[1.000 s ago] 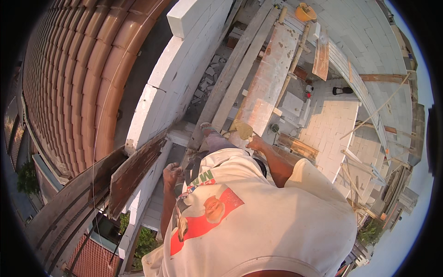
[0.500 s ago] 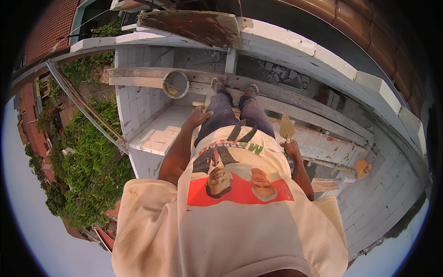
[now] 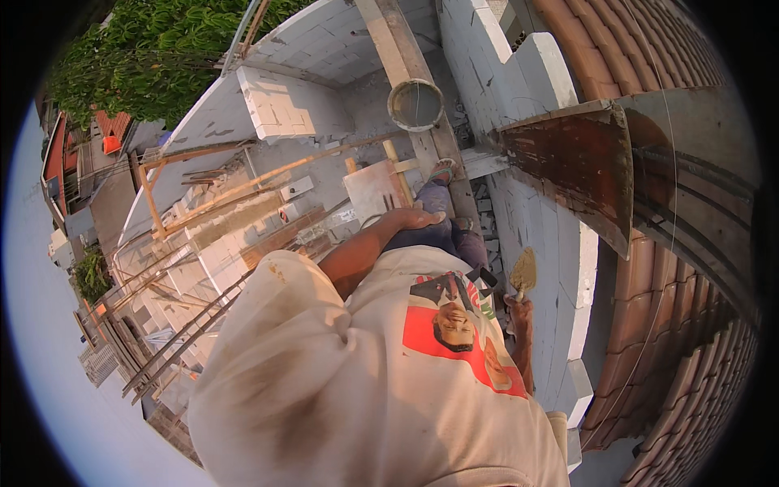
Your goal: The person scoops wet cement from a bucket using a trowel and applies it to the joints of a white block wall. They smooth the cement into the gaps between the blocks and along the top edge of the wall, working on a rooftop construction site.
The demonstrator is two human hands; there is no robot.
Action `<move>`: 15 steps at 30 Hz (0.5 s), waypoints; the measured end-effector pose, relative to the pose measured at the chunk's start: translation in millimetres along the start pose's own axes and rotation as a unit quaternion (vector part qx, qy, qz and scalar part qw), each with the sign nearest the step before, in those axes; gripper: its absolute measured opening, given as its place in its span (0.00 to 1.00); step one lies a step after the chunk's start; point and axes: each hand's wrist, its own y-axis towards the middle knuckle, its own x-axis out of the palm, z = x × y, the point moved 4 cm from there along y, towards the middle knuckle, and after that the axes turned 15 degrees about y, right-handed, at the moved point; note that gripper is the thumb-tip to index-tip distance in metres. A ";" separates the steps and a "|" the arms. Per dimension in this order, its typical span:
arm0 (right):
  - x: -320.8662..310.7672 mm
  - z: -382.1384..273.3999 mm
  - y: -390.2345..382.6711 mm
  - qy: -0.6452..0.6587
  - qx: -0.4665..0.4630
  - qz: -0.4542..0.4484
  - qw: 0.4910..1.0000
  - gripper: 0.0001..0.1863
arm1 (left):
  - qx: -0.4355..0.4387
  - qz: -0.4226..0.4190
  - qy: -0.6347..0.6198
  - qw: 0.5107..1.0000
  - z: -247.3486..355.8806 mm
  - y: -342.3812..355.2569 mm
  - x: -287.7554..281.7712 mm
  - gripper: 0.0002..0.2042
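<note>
My right hand point(image 3: 520, 310) is closed round the handle of a trowel point(image 3: 524, 271). Its pointed blade, coated in dried mortar, points away from me beside the block wall. My left hand point(image 3: 415, 219) lies against my thigh, holding nothing, with the thumb stretched out and the other fingers partly hidden. Beyond it, a round bucket point(image 3: 439, 115) stands on the wooden planks point(image 3: 392, 49), grey inside. My feet, in sandals, are on these planks.
A white block wall point(image 3: 542, 219) runs along my right, with a stained brown board point(image 3: 576, 166) jutting over it. Brown roof tiles point(image 3: 649, 325) lie past the wall. At left, a lower level holds wooden poles point(image 3: 235, 195), and a white block ledge point(image 3: 280, 105) stands ahead.
My view has swung to the left, bringing the lower level with its poles into sight. The trowel stays in my right hand; my left hand remains by my thigh.
</note>
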 end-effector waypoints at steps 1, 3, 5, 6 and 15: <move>5.2 -13.2 8.4 -0.012 -0.010 -0.022 1.000 0.11 | 0.012 0.002 0.006 1.000 5.9 -5.8 -3.8 0.56; 39.6 -68.5 1.4 -0.087 -0.017 -0.008 0.996 0.12 | 0.009 0.009 0.000 1.000 10.6 -13.1 -5.7 0.58; 57.0 -98.8 12.5 -0.111 -0.024 -0.043 0.993 0.12 | -0.010 0.007 -0.011 1.000 17.8 -19.3 -10.2 0.61; 70.0 -117.4 8.4 -0.141 -0.027 -0.036 0.989 0.13 | 0.032 0.007 -0.017 0.999 24.2 -31.8 -17.9 0.59; 99.0 -172.6 21.7 -0.254 -0.105 -0.122 0.954 0.13 | 0.153 0.268 -0.555 0.772 -53.2 3.9 10.7 0.28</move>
